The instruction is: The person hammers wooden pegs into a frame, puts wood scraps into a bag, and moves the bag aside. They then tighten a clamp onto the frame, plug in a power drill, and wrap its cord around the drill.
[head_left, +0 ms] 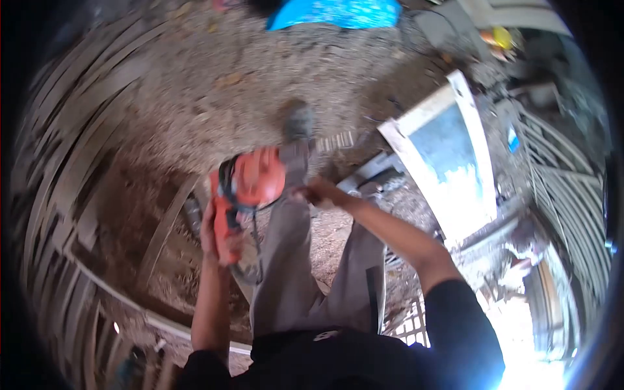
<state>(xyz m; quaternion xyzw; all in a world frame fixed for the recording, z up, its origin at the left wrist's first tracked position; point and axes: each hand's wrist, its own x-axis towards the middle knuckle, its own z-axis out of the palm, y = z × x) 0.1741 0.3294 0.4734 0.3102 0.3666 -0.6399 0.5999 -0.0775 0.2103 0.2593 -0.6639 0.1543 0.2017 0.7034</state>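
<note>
Now L hand (218, 234) grips orange pwr tool (257, 179); R hand (317, 193) just beside.

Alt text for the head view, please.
A person's left hand grips an orange power tool, with the right hand at its side, above grey-trousered legs. Wooden slats lie to the left and a white-framed panel to the right.
</note>
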